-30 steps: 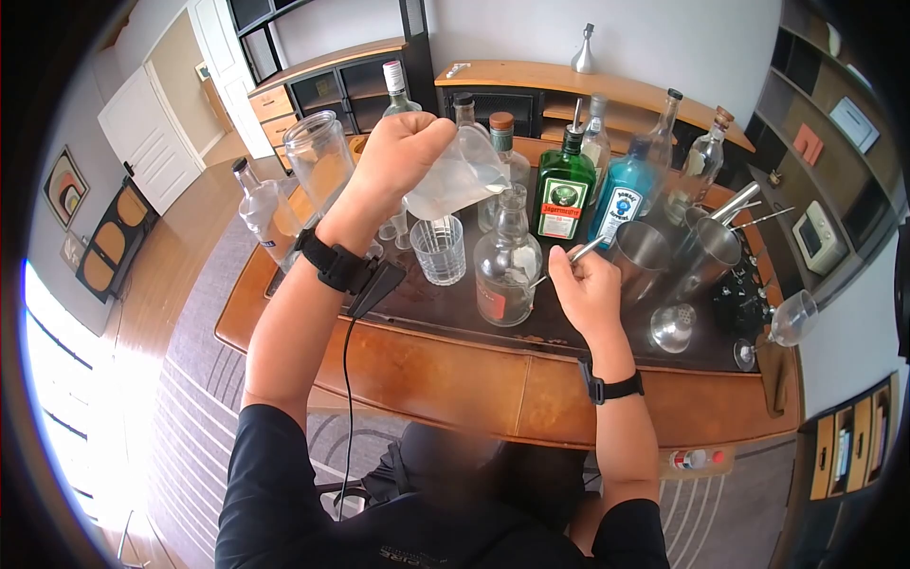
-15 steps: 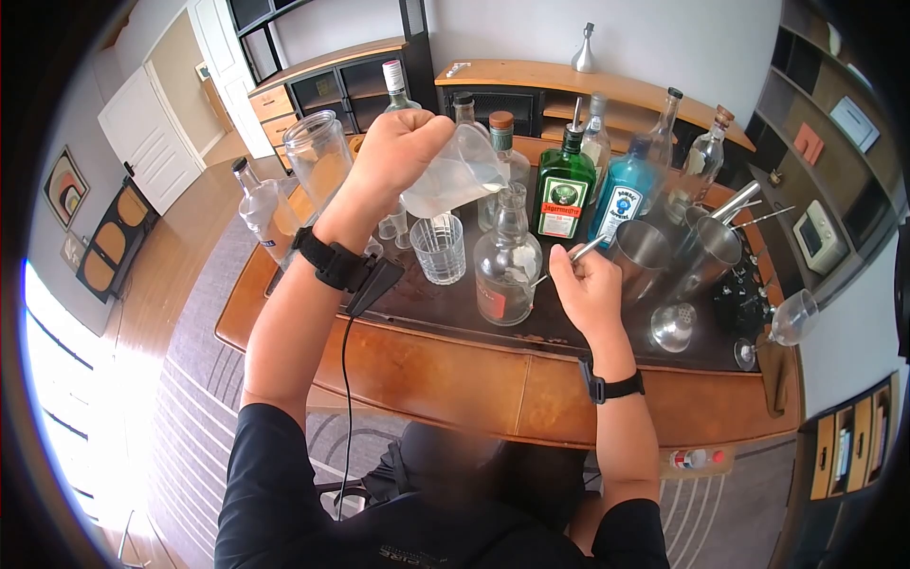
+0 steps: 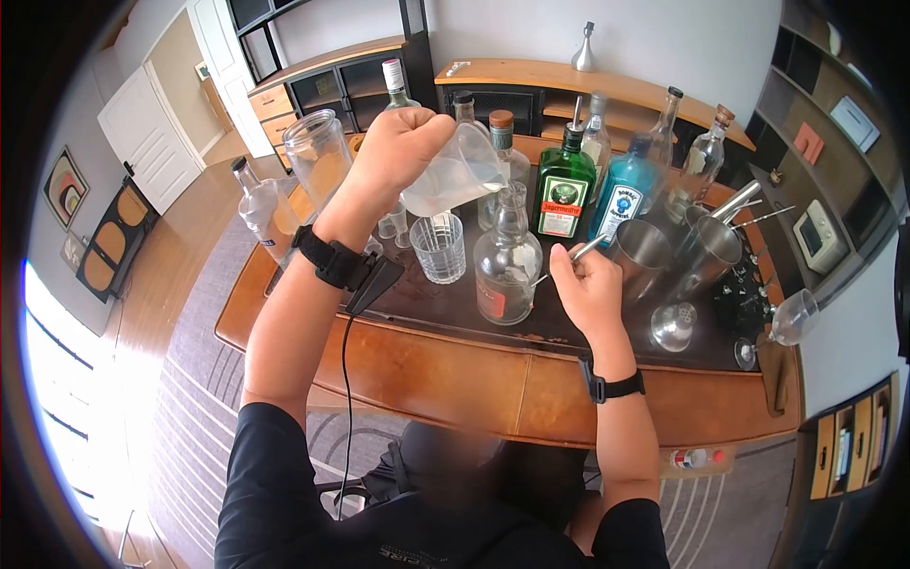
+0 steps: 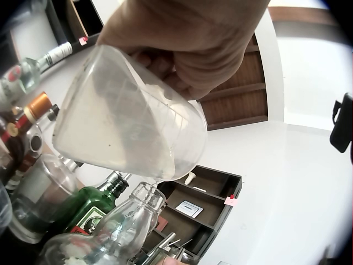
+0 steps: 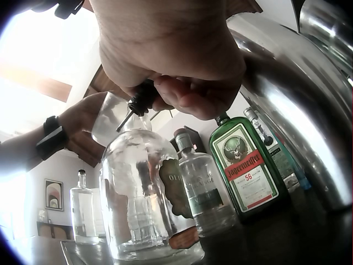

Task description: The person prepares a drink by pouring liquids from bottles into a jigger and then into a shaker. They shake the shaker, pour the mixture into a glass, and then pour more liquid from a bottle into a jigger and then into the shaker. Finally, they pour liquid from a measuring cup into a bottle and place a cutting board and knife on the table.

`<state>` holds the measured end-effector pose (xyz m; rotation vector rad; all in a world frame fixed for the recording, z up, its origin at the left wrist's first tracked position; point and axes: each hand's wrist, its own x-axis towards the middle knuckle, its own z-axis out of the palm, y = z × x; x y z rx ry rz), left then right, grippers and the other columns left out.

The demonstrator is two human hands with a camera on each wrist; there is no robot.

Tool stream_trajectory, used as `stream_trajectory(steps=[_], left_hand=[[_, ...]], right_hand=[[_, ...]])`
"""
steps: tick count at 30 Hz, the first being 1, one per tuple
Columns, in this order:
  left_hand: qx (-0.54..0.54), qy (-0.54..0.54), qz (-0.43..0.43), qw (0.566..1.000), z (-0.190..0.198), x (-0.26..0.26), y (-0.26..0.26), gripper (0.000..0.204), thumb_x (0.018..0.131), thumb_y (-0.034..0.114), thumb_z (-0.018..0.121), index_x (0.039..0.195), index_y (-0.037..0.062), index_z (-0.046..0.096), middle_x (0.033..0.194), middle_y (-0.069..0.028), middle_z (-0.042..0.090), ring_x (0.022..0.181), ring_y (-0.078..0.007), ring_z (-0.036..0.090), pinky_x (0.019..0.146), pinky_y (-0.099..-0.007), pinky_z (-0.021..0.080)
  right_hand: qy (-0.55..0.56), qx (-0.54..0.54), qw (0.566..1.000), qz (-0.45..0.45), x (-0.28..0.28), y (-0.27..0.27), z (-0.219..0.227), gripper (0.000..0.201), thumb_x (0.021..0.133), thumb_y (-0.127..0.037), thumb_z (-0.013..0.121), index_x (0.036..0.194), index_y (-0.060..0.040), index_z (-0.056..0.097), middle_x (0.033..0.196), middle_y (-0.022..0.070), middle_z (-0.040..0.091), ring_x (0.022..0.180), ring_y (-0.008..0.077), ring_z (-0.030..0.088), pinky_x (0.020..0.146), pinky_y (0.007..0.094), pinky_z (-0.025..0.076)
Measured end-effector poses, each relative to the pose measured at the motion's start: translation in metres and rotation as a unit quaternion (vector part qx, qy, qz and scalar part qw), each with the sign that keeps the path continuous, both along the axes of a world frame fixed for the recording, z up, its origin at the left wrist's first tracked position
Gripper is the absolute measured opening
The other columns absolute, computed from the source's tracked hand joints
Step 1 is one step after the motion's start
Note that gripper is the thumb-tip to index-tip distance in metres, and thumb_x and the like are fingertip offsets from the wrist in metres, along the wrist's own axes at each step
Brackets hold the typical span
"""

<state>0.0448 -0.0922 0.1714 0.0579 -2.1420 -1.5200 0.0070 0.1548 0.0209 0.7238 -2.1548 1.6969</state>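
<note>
My left hand grips a translucent plastic jug from behind and holds it tilted to the right. Pale liquid lies along its lower side. In the left wrist view the jug's rim is right at the mouth of a clear glass bottle. That bottle stands upright on the table, its label low on the side. To its right, my right hand pinches a bottle pourer with a black stopper and a thin metal tube. A cut-glass tumbler stands left of the bottle, below the jug.
Behind the bottle stand a green Jägermeister bottle, a blue bottle and several clear bottles. Metal shaker tins, a strainer and a stemmed glass are at the right. A big glass jar is at the left.
My left hand has risen slightly, and the jug tips a little further toward the bottle. The right hand and the pourer have stayed in place.
</note>
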Motion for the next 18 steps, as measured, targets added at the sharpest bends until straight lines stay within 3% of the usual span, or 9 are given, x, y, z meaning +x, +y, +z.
stream_trajectory(steps=[6,9,15,18], left_hand=[[-0.021,-0.022,-0.01,0.999,0.0,-0.001,-0.006,0.026,0.094,0.02,0.064,0.071,0.008,0.066,0.068,0.0105,0.054,0.058,0.0008,0.041,0.05,-0.0217,0.031],[-0.014,-0.007,0.0,1.0,0.001,-0.001,-0.002,0.032,0.091,0.02,0.063,0.062,0.0081,0.057,0.061,0.0076,0.05,0.055,-0.0028,0.041,0.049,-0.0255,0.032],[-0.004,-0.007,0.001,1.0,0.002,0.0,0.001,0.029,0.091,0.02,0.063,0.065,0.0072,0.059,0.063,0.0072,0.052,0.056,-0.0031,0.041,0.049,-0.0251,0.033],[-0.026,-0.028,-0.003,0.999,0.002,-0.001,-0.004,0.024,0.094,0.02,0.064,0.074,0.007,0.068,0.068,0.0099,0.056,0.058,0.0003,0.042,0.05,-0.0215,0.032]], right_hand=[[-0.002,-0.001,1.0,0.0,0.0,0.0,0.0,0.035,0.093,-0.025,0.073,0.069,-0.0025,0.061,0.052,0.0001,0.051,0.048,0.0064,0.042,0.047,0.0293,0.032],[-0.001,-0.006,1.0,0.0,0.0,-0.001,-0.001,0.035,0.093,-0.025,0.073,0.069,-0.0024,0.06,0.052,0.0002,0.051,0.048,0.0064,0.041,0.047,0.0294,0.032],[-0.005,-0.005,1.0,0.004,0.0,0.0,0.0,0.036,0.093,-0.024,0.073,0.068,-0.0019,0.059,0.053,0.0004,0.051,0.049,0.0065,0.041,0.047,0.0294,0.032],[0.0,-0.004,1.0,0.0,0.0,0.0,0.001,0.037,0.093,-0.024,0.073,0.068,-0.0016,0.058,0.053,0.0006,0.051,0.049,0.0067,0.041,0.047,0.0295,0.033]])
